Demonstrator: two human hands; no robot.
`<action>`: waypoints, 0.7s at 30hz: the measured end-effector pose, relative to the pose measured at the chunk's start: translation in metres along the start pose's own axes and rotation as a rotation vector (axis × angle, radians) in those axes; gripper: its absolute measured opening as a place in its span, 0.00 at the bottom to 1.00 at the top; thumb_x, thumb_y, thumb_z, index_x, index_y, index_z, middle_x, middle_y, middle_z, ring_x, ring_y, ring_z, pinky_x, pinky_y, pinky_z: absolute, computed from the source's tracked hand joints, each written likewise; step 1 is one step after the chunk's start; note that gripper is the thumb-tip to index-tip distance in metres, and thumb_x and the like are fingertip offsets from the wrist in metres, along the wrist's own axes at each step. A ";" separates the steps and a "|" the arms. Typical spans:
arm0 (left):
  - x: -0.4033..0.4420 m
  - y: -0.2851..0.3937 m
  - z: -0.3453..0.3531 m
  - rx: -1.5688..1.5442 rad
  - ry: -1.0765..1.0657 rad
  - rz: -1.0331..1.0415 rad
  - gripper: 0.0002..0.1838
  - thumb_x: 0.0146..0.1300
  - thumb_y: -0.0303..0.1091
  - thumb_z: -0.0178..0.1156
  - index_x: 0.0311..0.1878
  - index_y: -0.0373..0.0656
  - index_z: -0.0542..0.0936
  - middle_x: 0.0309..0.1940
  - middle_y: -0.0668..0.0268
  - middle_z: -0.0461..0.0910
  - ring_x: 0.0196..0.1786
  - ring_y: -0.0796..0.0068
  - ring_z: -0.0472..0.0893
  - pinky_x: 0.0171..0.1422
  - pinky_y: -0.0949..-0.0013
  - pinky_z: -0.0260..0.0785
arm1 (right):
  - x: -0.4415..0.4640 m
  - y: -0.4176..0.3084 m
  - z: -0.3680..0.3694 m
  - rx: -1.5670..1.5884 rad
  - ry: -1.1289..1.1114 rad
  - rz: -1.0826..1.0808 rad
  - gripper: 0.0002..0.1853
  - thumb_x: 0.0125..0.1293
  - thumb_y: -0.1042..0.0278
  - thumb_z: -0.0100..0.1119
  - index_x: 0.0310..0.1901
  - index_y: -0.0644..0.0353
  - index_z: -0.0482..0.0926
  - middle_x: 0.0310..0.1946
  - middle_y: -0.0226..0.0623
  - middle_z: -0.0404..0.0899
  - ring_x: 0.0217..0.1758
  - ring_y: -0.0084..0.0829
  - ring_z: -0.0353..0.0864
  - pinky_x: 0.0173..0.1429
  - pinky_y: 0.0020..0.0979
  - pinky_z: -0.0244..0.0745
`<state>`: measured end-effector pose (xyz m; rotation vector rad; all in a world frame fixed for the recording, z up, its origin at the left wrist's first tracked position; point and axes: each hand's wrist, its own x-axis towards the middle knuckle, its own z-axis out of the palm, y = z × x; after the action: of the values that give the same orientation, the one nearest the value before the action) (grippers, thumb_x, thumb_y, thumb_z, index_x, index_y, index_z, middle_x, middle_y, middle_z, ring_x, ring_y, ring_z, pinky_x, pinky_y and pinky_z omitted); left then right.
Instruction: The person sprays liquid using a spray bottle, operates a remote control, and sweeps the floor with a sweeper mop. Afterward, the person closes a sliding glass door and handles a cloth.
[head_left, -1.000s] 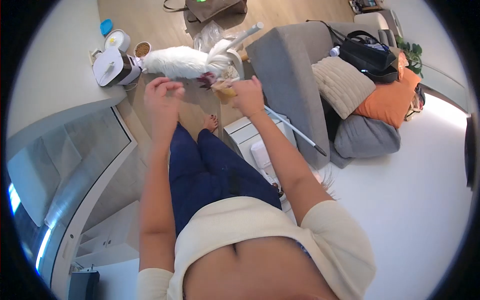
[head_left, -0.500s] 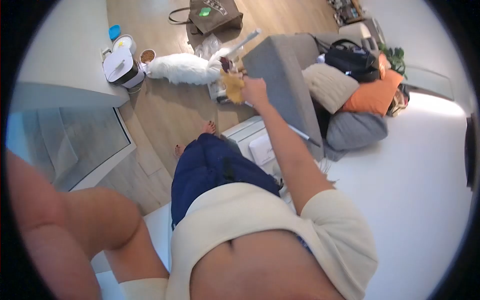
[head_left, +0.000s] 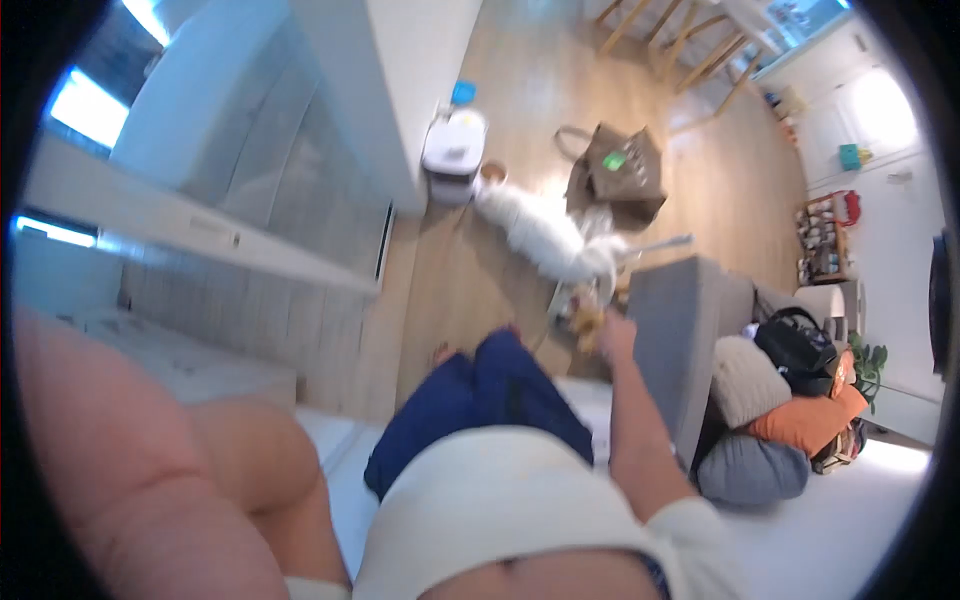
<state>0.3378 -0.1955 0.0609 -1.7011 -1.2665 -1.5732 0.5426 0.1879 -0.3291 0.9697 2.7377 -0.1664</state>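
Note:
My right hand (head_left: 617, 340) reaches forward past my knees, fingers closed round a tan-yellow crumpled thing (head_left: 588, 325), too blurred to name. Just beyond it are small items on the floor, partly hidden, and the raised tail of a white cat (head_left: 545, 235). A pale stick (head_left: 660, 244) juts out by the cat's tail; whether it touches my hand I cannot tell. The cat's head is at a food bowl (head_left: 493, 174). At the lower left my left arm (head_left: 240, 455) is bent up close to the camera, its fingers out of view.
A brown bag (head_left: 625, 180) stands on the wooden floor beyond the cat. The white-and-black box (head_left: 453, 150) is beside the bowl. On my right is a grey sofa (head_left: 675, 335) with cushions (head_left: 805, 420) and a black bag (head_left: 797, 340). A glass panel (head_left: 300, 160) runs along my left.
The view has swung left and up, so the cat, bag and sofa sit lower and farther right. My right hand still grips the tan-yellow thing. The cat stays at the bowl.

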 end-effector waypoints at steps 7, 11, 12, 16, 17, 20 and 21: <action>0.023 0.037 -0.005 0.297 0.061 0.027 0.34 0.44 0.31 0.69 0.53 0.36 0.62 0.48 0.56 0.68 0.54 0.65 0.66 0.60 0.62 0.58 | 0.058 -0.047 -0.036 0.016 0.028 -0.134 0.13 0.53 0.67 0.49 0.42 0.51 0.75 0.28 0.46 0.78 0.34 0.47 0.77 0.43 0.43 0.69; 0.035 0.031 -0.022 0.588 0.255 0.053 0.35 0.44 0.30 0.69 0.54 0.36 0.60 0.48 0.55 0.68 0.55 0.64 0.65 0.61 0.61 0.57 | 0.098 -0.062 -0.045 0.037 0.129 -0.298 0.13 0.52 0.66 0.49 0.41 0.50 0.75 0.30 0.44 0.79 0.34 0.47 0.78 0.42 0.44 0.69; 0.037 0.026 -0.031 0.701 0.346 0.038 0.36 0.43 0.30 0.69 0.54 0.36 0.60 0.48 0.55 0.68 0.55 0.63 0.65 0.61 0.60 0.57 | 0.106 -0.062 -0.043 -0.039 0.151 -0.442 0.13 0.52 0.66 0.49 0.41 0.50 0.75 0.30 0.43 0.79 0.34 0.47 0.78 0.41 0.45 0.69; 0.035 -0.013 -0.087 1.164 0.713 -0.242 0.38 0.43 0.29 0.70 0.55 0.35 0.58 0.49 0.54 0.67 0.56 0.62 0.64 0.62 0.59 0.56 | 0.105 -0.083 -0.084 0.123 0.096 -0.338 0.11 0.49 0.68 0.48 0.36 0.52 0.76 0.27 0.43 0.79 0.34 0.44 0.77 0.45 0.42 0.64; 0.031 -0.032 -0.104 1.214 0.764 -0.363 0.38 0.43 0.29 0.70 0.55 0.35 0.58 0.49 0.54 0.67 0.56 0.62 0.64 0.62 0.59 0.56 | 0.113 -0.078 -0.077 -0.001 0.042 -0.423 0.11 0.50 0.67 0.48 0.36 0.53 0.76 0.26 0.43 0.79 0.34 0.45 0.77 0.45 0.41 0.64; -0.022 -0.088 -0.187 1.034 0.717 -0.510 0.44 0.43 0.35 0.72 0.57 0.33 0.54 0.48 0.55 0.65 0.54 0.66 0.65 0.61 0.65 0.59 | 0.116 -0.071 -0.073 -0.042 0.003 -0.461 0.12 0.50 0.66 0.49 0.37 0.53 0.76 0.27 0.45 0.79 0.34 0.46 0.77 0.45 0.42 0.65; -0.019 -0.096 -0.172 1.222 0.614 -0.591 0.40 0.54 0.36 0.61 0.66 0.48 0.49 0.61 0.55 0.55 0.58 0.59 0.67 0.56 0.70 0.67 | 0.116 -0.068 -0.069 0.016 -0.036 -0.379 0.13 0.51 0.64 0.49 0.40 0.51 0.76 0.28 0.46 0.79 0.36 0.46 0.78 0.45 0.43 0.67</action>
<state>0.1719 -0.3032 0.0575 -0.0839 -1.8378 -0.9826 0.3999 0.2183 -0.2901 0.4355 2.8614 -0.2663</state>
